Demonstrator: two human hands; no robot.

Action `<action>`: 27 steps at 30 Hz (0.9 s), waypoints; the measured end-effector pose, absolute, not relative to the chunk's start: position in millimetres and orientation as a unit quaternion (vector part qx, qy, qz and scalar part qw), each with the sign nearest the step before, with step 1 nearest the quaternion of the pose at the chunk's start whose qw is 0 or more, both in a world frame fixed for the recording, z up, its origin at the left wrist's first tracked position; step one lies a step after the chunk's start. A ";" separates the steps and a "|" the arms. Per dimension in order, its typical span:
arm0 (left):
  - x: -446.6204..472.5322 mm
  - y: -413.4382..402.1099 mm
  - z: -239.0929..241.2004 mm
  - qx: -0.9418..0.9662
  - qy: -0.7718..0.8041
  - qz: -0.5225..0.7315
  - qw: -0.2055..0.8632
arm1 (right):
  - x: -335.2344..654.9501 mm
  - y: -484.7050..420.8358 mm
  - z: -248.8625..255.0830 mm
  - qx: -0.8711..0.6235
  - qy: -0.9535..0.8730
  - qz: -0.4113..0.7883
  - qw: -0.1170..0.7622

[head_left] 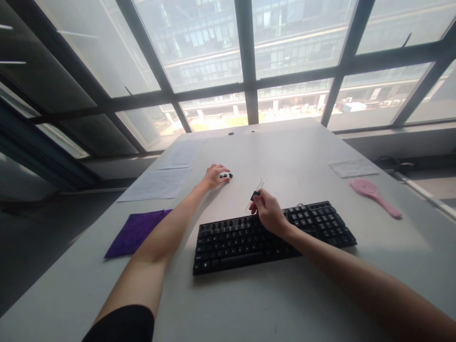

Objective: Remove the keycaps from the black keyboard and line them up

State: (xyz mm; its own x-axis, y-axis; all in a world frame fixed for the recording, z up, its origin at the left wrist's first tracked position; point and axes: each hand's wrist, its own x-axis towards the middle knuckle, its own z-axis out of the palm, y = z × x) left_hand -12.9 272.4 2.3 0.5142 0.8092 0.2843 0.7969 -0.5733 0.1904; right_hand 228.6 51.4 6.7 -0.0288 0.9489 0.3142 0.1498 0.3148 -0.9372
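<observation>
A black keyboard [231, 242] lies on the white table, a little tilted to the view. Beyond it, my left hand [214, 175] rests at the table surface with thumb and fingers apart. A few small black keycaps [225, 176] lie in a short row between and beside those fingertips. Over the keyboard's far edge, my right hand [265, 207] is closed around a keycap puller [255, 195] with a black grip and thin wire loops. Its wires stick out past the fingers, toward the far side and toward the keyboard. My right wrist covers part of the keys.
On the left lie a purple cloth pouch [137, 232] and white paper sheets [155, 184]. To the right are a pink hairbrush [374, 195] and a flat pale packet [351, 167]. Large windows [292, 42] stand behind the table's far edge.
</observation>
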 end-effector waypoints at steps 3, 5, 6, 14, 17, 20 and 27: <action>-15.7 276.4 5.0 0.870 0.465 0.165 0.025 | 228.8 51.0 7.3 -0.445 -0.615 0.378 0.530; -18.7 279.5 6.1 0.873 0.462 0.154 0.038 | 229.0 50.9 7.7 -0.444 -0.615 0.379 0.530; -19.8 280.8 6.3 0.875 0.459 0.148 0.046 | 229.0 50.9 7.9 -0.444 -0.615 0.379 0.530; -16.7 281.5 2.5 0.863 0.471 0.163 0.082 | 229.1 50.4 8.9 -0.442 -0.624 0.376 0.523; -17.1 282.3 2.6 0.863 0.470 0.161 0.088 | 229.1 50.3 8.7 -0.444 -0.627 0.370 0.522; -19.5 284.4 3.5 0.865 0.466 0.160 0.094 | 228.9 50.3 8.4 -0.442 -0.628 0.370 0.523; -17.3 286.9 6.0 0.872 0.450 0.161 0.106 | 229.0 50.7 7.7 -0.444 -0.627 0.372 0.522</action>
State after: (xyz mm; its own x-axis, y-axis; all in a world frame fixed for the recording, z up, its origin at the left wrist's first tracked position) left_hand -17.3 286.9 6.0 0.5429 0.8190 0.1858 0.7507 -0.5725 0.3297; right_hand 229.0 50.7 7.7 -0.0621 0.9439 0.3244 0.1687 0.3303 -0.9287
